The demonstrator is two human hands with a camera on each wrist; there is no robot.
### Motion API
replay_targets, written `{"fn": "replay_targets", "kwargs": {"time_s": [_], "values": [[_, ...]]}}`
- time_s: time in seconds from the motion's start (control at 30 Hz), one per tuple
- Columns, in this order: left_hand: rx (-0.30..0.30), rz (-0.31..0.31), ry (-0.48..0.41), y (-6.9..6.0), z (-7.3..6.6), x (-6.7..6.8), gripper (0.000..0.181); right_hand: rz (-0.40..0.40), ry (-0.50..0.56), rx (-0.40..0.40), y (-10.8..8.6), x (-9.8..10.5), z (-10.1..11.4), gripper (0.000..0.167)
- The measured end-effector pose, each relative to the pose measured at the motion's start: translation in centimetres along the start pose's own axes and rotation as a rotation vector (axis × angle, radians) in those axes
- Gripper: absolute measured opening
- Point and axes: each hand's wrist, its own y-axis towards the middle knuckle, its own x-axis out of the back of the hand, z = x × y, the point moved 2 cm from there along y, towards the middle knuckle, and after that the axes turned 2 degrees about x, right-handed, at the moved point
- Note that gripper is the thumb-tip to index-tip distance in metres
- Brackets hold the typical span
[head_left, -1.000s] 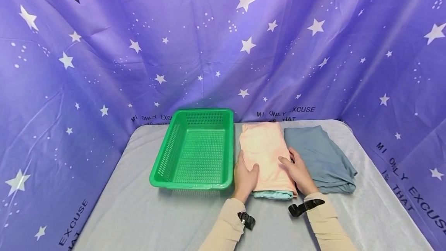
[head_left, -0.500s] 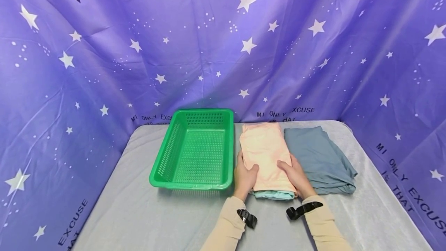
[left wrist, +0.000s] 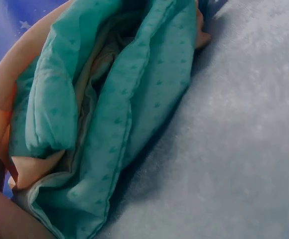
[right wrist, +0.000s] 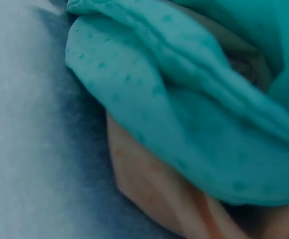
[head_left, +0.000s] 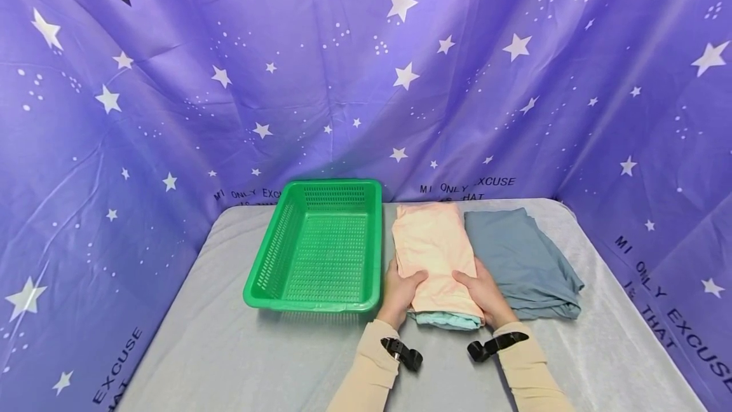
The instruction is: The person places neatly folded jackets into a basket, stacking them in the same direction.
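Left hand [head_left: 399, 290], right hand [head_left: 485, 291] round peach cloth [head_left: 434, 250]; backdrop [head_left: 337, 94]: "ONLY EXCUSE".

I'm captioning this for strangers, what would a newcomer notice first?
Probably the green rectangular plastic basket, left of centre on the grey fabric tablecloth. Next, the folded peach cloth to its right, held between the left hand and right hand, before a purple star-printed fabric backdrop.

Back curtain [head_left: 320, 100]: "MI ONLY EXCU", "MI ONLY XCUSE", "HAT"
Right curtain [head_left: 657, 145]: "MI ONLY EXCUSE", "THAT"
Left curtain [head_left: 74, 164]: "EXCUSE", line below cut off
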Motion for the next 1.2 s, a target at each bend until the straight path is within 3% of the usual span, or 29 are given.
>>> {"fn": "replay_targets", "kwargs": {"time_s": [0.33,0.47,0.8,1.2], "values": [[0.077,0.155,-0.167,0.0,0.3,-0.1,0.074,0.02,0.036,-0.028,-0.2,0.2,-0.1,0.084],[0.093,0.172,-0.185,-0.3,0.3,-0.2,0.074,0.045,0.048,-0.018,-0.4,0.3,-0.3,0.085],[0.056,0.194,-0.201,-0.9,-0.4,-0.7,0.078,0.039,0.089,0.058,-0.9,0.5,-0.3,0.09],[0.049,0.276,-0.226,-2.1,-1.9,-1.2,0.067,-0.007,0.056,0.143,-2.4,1.2,2.0,0.088]]}}
